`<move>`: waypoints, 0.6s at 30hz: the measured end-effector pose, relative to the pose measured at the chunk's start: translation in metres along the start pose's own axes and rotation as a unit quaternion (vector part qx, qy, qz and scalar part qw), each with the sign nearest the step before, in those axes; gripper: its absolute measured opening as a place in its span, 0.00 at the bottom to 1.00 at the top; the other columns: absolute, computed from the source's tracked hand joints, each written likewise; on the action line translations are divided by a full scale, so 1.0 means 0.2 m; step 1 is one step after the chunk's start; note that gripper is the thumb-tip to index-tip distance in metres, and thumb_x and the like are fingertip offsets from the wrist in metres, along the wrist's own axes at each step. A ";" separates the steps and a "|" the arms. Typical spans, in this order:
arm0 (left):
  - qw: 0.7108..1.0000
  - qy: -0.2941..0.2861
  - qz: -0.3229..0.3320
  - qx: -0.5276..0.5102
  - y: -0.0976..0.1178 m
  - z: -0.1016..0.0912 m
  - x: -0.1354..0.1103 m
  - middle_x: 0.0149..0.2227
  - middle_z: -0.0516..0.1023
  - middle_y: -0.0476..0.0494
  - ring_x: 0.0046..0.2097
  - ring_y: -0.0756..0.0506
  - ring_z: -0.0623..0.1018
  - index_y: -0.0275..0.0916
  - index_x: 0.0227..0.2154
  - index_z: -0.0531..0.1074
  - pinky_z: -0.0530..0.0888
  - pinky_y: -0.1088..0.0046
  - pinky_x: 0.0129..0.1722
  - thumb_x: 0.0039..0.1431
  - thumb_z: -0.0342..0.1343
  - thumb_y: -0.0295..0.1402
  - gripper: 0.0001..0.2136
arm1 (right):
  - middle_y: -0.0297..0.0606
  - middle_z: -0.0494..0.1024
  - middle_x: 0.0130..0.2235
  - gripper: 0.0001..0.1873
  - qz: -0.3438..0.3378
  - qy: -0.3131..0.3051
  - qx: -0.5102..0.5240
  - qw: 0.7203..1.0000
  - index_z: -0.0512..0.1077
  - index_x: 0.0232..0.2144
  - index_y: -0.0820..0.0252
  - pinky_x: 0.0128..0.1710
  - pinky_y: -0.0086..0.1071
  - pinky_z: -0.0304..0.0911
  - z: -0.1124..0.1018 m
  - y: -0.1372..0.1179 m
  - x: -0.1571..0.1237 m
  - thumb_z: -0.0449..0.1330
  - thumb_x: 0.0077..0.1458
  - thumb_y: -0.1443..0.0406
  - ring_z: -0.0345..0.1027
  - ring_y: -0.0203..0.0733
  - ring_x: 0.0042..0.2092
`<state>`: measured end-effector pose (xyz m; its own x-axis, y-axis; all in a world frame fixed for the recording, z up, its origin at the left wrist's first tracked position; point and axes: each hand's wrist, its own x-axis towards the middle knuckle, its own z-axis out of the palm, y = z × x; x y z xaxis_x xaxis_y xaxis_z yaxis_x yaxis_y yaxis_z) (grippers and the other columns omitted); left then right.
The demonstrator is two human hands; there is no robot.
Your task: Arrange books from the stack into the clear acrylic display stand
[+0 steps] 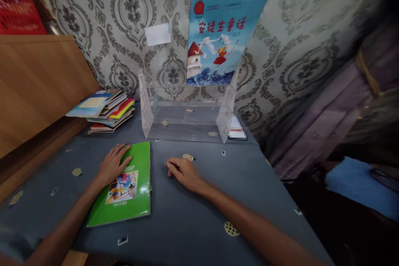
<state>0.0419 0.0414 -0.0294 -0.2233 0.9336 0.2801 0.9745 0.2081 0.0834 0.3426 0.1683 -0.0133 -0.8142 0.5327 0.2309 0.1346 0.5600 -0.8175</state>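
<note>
A green book lies flat on the grey tablecloth. My left hand rests on its upper left part, fingers stretched flat and open. My right hand lies palm down on the cloth just right of the book, fingers loosely curled, holding nothing. Behind the hands stands a clear acrylic book stand. A blue picture book with a castle and red characters stands upright in it, leaning against the wall.
A stack of several thin books lies at the back left beside a wooden panel. A red crate sits above it. Purple cloth hangs at the right, past the table's edge.
</note>
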 end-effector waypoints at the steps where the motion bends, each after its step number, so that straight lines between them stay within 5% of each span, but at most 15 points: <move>1: 1.000 0.004 0.007 -0.002 0.01 0.01 0.00 0.62 0.70 0.37 0.64 0.36 0.67 0.40 0.60 0.67 0.66 0.52 0.63 0.68 0.43 0.47 0.25 | 0.33 0.77 0.27 0.15 -0.007 0.002 -0.018 1.000 0.73 0.29 0.59 0.33 0.29 0.59 0.00 0.00 0.00 0.51 0.66 0.66 0.67 0.36 0.28; 11: 0.998 0.010 0.059 -0.027 0.20 0.05 0.01 0.62 0.69 0.35 0.65 0.35 0.66 0.38 0.60 0.67 0.65 0.50 0.63 0.69 0.40 0.49 0.27 | 0.43 0.79 0.45 0.12 -0.018 0.067 -0.158 0.985 0.73 0.45 0.60 0.51 0.37 0.61 -0.05 0.00 -0.05 0.50 0.68 0.67 0.69 0.44 0.48; 18: 0.995 0.006 0.092 -0.042 0.41 0.09 0.06 0.63 0.68 0.39 0.66 0.36 0.64 0.42 0.60 0.67 0.66 0.51 0.63 0.68 0.43 0.47 0.24 | 0.43 0.78 0.47 0.12 0.017 0.083 -0.193 0.978 0.72 0.47 0.59 0.51 0.39 0.60 -0.15 0.08 -0.13 0.50 0.69 0.66 0.68 0.45 0.48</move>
<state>0.1188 0.0746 -0.0358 -0.0428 0.9497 0.3103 0.9939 0.0090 0.1095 0.3829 0.1820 -0.0157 -0.7073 0.6326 0.3156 0.3884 0.7207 -0.5742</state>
